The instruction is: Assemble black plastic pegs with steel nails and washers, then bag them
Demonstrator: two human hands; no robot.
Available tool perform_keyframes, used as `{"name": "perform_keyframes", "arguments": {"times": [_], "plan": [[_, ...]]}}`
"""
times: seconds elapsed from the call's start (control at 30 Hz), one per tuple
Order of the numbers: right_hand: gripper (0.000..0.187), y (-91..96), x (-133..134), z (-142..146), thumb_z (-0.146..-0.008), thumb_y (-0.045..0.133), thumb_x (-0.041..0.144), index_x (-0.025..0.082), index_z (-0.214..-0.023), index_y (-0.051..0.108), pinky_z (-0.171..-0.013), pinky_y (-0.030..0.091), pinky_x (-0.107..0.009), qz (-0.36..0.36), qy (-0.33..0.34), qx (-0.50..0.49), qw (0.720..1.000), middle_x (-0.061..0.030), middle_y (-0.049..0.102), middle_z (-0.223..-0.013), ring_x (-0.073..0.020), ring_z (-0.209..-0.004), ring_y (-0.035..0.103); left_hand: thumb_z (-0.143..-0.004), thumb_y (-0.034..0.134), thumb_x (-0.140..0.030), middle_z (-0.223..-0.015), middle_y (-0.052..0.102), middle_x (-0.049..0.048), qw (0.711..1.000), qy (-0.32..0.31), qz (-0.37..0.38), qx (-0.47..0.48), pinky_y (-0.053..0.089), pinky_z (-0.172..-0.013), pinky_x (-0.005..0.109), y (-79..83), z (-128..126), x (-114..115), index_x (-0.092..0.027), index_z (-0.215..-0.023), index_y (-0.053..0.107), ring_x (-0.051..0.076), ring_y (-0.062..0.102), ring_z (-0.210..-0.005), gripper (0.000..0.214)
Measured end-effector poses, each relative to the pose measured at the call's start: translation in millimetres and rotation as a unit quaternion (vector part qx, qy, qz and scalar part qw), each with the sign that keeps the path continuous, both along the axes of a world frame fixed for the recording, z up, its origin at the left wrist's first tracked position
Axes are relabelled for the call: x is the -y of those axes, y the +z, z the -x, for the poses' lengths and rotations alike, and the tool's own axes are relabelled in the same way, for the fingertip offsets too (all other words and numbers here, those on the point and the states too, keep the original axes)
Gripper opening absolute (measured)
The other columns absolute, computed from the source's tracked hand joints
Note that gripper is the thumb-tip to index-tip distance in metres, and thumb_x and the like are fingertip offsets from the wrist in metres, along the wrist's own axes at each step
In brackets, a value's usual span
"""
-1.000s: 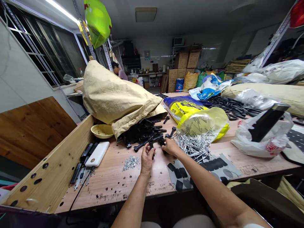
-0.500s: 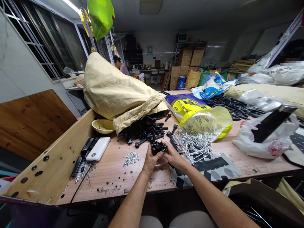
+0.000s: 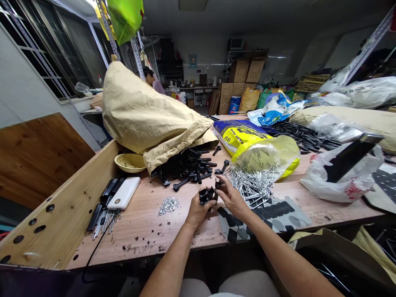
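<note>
Black, plastic-looking parts [image 3: 206,197] sat bunched in the left hand [image 3: 197,212], its fingers curled around them, low over the tabletop [image 3: 148,241]. The right hand [image 3: 234,203] had thumb and fingertips closed on a single black piece [image 3: 219,184], just beyond the bunch and to its right. Key relation: the gap between piece and bunch was very small (contact could not be told at this size). The piece seemed roughly upright; the bunch's long axis was unclear, its ends facing up and away from the wearer.

Beyond the right hand, and nearer to it than to the left, a loose black part [image 3: 223,166] slanted away to the right. The black pile [image 3: 185,165] lay beyond both hands, leftward, at the sack's mouth [image 3: 173,150]; silvery rods [image 3: 255,185] lay right, small metal rings [image 3: 168,205] left.
</note>
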State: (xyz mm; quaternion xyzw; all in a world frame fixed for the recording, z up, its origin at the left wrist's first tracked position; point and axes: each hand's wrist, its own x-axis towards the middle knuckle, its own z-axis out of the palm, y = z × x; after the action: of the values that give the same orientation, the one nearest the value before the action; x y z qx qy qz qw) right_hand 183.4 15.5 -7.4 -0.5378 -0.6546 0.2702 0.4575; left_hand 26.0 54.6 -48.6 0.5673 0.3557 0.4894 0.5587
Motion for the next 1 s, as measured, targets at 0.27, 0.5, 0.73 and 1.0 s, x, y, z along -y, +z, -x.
{"name": "perform_keyframes", "arguments": {"times": [0.27,0.5,0.73,1.0], "plan": [[0.045,-7.0,3,22,-0.09,0.046,0.018,0.026,-0.134,0.046,-0.088,0.05,-0.037,-0.099,0.006,0.064,0.993,-0.008,0.062,-0.118,-0.0197,-0.091,0.062,-0.065,0.072,-0.025,-0.09,0.076,0.0065,0.992,0.043,0.113,0.033,0.051,-0.084,0.037,1.7,7,3,-0.016,-0.091,0.074,0.025,0.068,-0.089,0.027],[0.042,-19.0,1,25,-0.091,0.048,0.02,0.025,-0.133,0.048,-0.088,0.051,-0.036,-0.109,0.001,0.046,0.993,-0.0079,0.062,-0.117,-0.0189,-0.092,0.062,-0.061,0.076,-0.024,-0.094,0.075,0.0091,0.994,-0.043,0.099,0.026,0.053,-0.081,0.038,6.4,6,6,-0.016,-0.094,0.072,0.027,0.068,-0.09,0.034],[0.043,-3.1,-6,-12,-0.093,0.05,0.034,0.023,-0.135,0.045,-0.085,0.048,-0.036,-0.033,-0.07,0.167,0.983,-0.008,0.064,-0.109,-0.0211,-0.094,0.06,-0.066,0.07,-0.019,-0.081,0.068,-0.0004,0.991,0.12,-0.051,-0.028,0.051,-0.071,0.029,-5.9,1,-3,-0.02,-0.097,0.058,0.016,0.064,-0.072,0.034],[0.026,-26.5,-16,-26,-0.086,0.058,0.03,0.017,-0.108,0.062,-0.086,0.036,-0.041,0.055,-0.178,0.459,0.869,-0.0132,0.065,-0.1,-0.0308,-0.101,0.052,-0.064,0.07,-0.014,-0.088,0.068,0.0017,0.983,0.122,-0.12,-0.063,0.049,-0.077,0.028,-6.4,4,-3,-0.019,-0.098,0.059,0.017,0.063,-0.08,0.036]]}}
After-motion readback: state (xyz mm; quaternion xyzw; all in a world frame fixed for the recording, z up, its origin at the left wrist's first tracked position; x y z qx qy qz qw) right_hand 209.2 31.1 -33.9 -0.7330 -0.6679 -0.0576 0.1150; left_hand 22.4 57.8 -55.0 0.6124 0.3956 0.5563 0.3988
